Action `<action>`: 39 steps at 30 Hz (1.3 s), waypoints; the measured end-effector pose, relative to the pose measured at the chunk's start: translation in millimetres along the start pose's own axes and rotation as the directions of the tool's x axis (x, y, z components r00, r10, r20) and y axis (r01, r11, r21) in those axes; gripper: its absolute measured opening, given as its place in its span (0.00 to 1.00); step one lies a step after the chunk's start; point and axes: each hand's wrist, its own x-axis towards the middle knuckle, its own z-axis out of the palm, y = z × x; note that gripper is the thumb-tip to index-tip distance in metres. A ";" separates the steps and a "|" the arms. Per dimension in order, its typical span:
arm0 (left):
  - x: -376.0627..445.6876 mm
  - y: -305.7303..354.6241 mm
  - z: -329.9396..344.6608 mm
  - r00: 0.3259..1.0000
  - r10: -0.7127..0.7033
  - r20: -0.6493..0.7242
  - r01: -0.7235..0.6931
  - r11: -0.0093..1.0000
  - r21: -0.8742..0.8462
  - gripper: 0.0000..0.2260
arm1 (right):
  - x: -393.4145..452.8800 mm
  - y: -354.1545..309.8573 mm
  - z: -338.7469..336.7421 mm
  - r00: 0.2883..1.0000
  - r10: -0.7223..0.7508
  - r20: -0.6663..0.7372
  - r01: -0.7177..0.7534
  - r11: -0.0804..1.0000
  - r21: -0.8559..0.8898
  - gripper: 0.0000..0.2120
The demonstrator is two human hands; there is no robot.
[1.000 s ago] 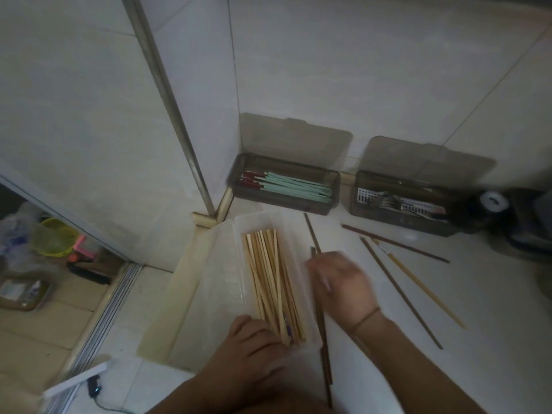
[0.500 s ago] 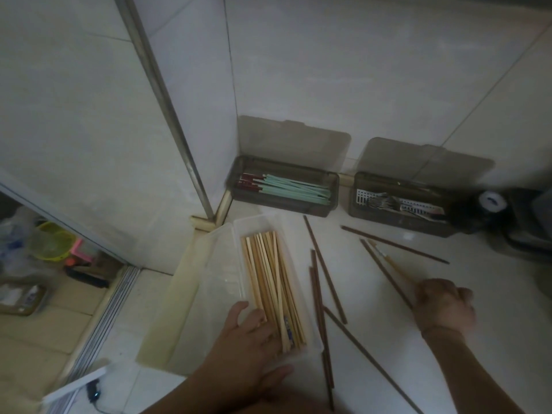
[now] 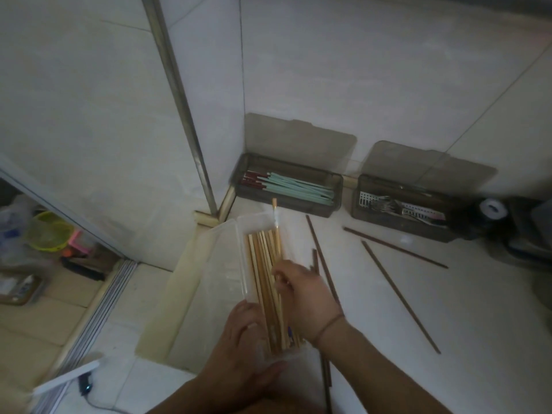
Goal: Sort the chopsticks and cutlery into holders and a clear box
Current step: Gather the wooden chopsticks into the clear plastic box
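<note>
A clear box (image 3: 239, 264) on the white counter holds several light bamboo chopsticks (image 3: 263, 264). My right hand (image 3: 304, 297) is over the box and pinches one light chopstick (image 3: 276, 222) whose far end pokes past the box's far rim. My left hand (image 3: 242, 354) grips the near end of the box. Dark brown chopsticks (image 3: 397, 291) lie loose on the counter to the right. A dark holder (image 3: 286, 186) at the back wall holds green chopsticks with red ends. A second dark holder (image 3: 403, 207) beside it holds metal cutlery.
Both holders' lids lean open against the tiled wall. A dark object with a white roll (image 3: 493, 209) sits at the far right. The counter's left edge drops to a floor with a yellow basket (image 3: 49, 231) and clutter.
My right hand picked up a light chopstick from the right of the counter and brought it left over the clear box. My left hand stayed at the box's near end.
</note>
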 end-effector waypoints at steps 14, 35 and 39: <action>-2.3 -6.9 8.6 0.999 0.040 -0.017 -0.038 0.996 0.081 0.20 | 13.4 4.4 49.9 0.938 0.215 0.271 -0.064 0.878 -0.475 0.15; 0.6 -16.3 4.2 0.981 0.036 0.192 -0.068 0.985 0.161 0.08 | -68.3 112.5 -7.1 0.911 0.347 -0.224 -0.412 0.807 -0.423 0.12; 3.6 -15.8 1.9 0.981 0.048 0.187 -0.076 0.986 0.150 0.07 | -95.9 112.0 -0.5 0.860 0.465 -0.212 -0.507 0.725 -0.465 0.17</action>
